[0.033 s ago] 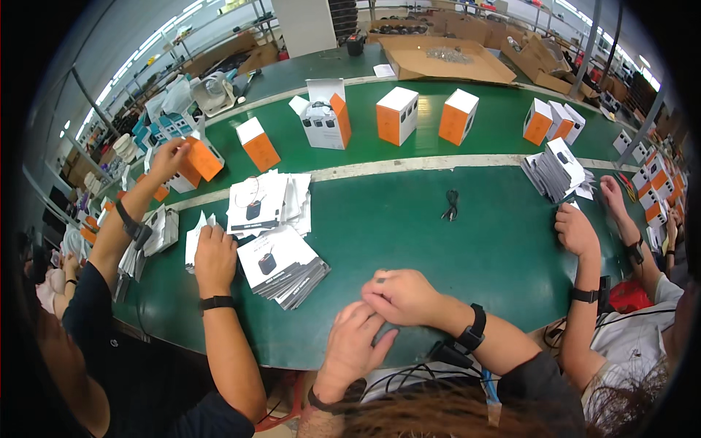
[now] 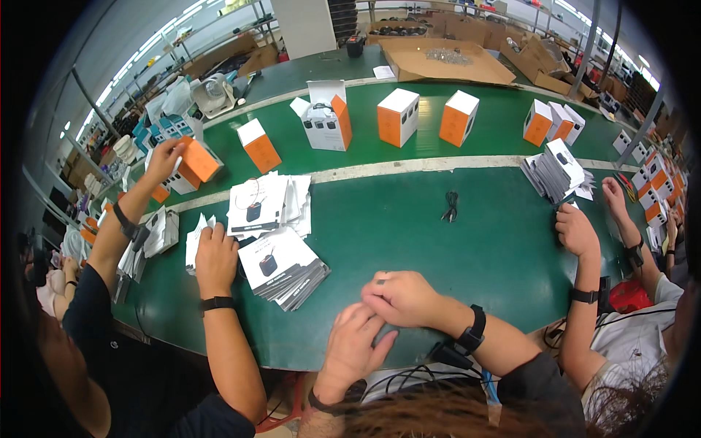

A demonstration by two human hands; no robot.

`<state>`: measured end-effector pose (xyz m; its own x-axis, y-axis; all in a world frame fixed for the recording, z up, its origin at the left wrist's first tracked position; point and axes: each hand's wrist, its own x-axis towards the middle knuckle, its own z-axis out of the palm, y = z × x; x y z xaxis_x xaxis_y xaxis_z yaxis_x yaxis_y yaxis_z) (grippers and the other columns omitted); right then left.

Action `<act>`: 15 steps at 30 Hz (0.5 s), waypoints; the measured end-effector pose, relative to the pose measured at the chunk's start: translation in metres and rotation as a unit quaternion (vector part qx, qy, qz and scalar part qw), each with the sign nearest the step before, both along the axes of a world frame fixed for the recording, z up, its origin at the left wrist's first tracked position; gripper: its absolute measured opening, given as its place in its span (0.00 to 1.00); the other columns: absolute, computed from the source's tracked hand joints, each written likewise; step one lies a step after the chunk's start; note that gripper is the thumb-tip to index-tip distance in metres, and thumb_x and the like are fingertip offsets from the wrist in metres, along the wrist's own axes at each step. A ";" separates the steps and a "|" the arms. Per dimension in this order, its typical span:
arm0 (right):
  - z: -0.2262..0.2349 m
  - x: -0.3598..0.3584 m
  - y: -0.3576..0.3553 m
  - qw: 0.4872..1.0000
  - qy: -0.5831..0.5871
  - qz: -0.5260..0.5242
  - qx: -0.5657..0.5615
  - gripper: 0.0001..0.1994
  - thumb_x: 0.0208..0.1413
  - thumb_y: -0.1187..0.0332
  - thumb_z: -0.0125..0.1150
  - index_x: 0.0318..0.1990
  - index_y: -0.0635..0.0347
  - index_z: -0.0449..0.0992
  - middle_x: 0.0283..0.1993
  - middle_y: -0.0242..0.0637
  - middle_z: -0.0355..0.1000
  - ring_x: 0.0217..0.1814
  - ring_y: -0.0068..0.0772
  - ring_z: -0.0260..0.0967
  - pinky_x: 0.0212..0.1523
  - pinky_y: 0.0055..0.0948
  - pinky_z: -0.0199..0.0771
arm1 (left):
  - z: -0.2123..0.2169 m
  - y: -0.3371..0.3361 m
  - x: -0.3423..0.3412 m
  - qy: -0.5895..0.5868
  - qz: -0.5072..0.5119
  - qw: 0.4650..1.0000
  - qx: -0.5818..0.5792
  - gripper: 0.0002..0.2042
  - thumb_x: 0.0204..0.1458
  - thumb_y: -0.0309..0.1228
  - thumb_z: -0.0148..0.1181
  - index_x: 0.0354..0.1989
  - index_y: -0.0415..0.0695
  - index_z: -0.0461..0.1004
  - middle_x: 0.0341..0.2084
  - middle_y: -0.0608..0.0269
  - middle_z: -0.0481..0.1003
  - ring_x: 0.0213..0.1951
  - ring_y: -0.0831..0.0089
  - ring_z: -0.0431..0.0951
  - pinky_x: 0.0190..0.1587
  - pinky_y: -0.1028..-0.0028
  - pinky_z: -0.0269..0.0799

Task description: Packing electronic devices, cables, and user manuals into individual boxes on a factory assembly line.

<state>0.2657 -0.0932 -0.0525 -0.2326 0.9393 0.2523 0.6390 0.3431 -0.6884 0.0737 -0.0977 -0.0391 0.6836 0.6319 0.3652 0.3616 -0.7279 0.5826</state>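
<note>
Near the front edge of the green work table (image 2: 365, 233), my left hand (image 2: 352, 343) and my right hand (image 2: 401, 298) rest against each other. My left thumb is spread away from its fingers, whose tips meet the right hand. The right hand is curled closed, its fingertips partly hidden, so whether anything sits inside is not visible. Ahead of my hands lies a small coiled black cable (image 2: 450, 206). To their left is a fanned stack of white printed manuals (image 2: 274, 259), with another pile of manuals (image 2: 257, 201) just behind it.
Orange and white boxes, including a closed box (image 2: 399, 117) and an open-topped box (image 2: 326, 128), stand beyond the pale strip. A co-worker's hand (image 2: 166, 157) at left holds an orange box (image 2: 198, 159). A grey-edged manual stack (image 2: 556, 171) lies near another co-worker's hand (image 2: 577, 228).
The orange box held by the left co-worker has tilted slightly. My two hands stay in the same place.
</note>
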 end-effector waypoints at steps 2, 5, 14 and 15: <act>0.000 0.000 -0.001 1.000 0.001 0.000 0.003 0.07 0.63 0.64 0.61 0.38 0.54 0.83 0.36 0.37 0.79 0.38 0.45 0.78 0.37 0.39 0.78 | -0.001 -0.001 0.000 -0.002 0.001 1.000 0.001 0.19 0.46 0.31 0.73 0.48 0.41 0.81 0.47 0.54 0.79 0.53 0.51 0.77 0.57 0.57 0.71; -0.001 0.001 -0.001 1.000 0.004 0.002 0.007 0.08 0.63 0.64 0.60 0.38 0.54 0.83 0.36 0.37 0.79 0.38 0.45 0.78 0.38 0.39 0.79 | -0.001 -0.001 0.000 -0.003 0.000 1.000 0.001 0.19 0.47 0.31 0.73 0.49 0.41 0.81 0.47 0.54 0.79 0.53 0.51 0.77 0.58 0.57 0.71; 0.000 0.002 0.001 1.000 0.010 0.006 0.010 0.08 0.63 0.63 0.61 0.39 0.55 0.84 0.36 0.37 0.79 0.38 0.45 0.78 0.37 0.39 0.78 | 0.002 0.000 0.000 -0.004 -0.002 1.000 -0.001 0.19 0.47 0.31 0.73 0.49 0.41 0.81 0.47 0.54 0.79 0.54 0.51 0.77 0.58 0.57 0.71; 0.000 0.003 0.002 1.000 0.012 0.009 0.011 0.08 0.63 0.63 0.61 0.39 0.55 0.84 0.36 0.37 0.79 0.38 0.45 0.78 0.37 0.39 0.78 | 0.002 0.000 0.000 -0.005 -0.003 1.000 -0.001 0.19 0.47 0.31 0.73 0.49 0.41 0.81 0.47 0.54 0.79 0.54 0.51 0.77 0.58 0.57 0.71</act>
<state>0.2685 -0.0917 -0.0526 -0.2430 0.9294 0.2777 0.6168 0.3690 -0.6953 0.0740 -0.0972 -0.0366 0.6835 0.6289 0.3704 0.3515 -0.7284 0.5881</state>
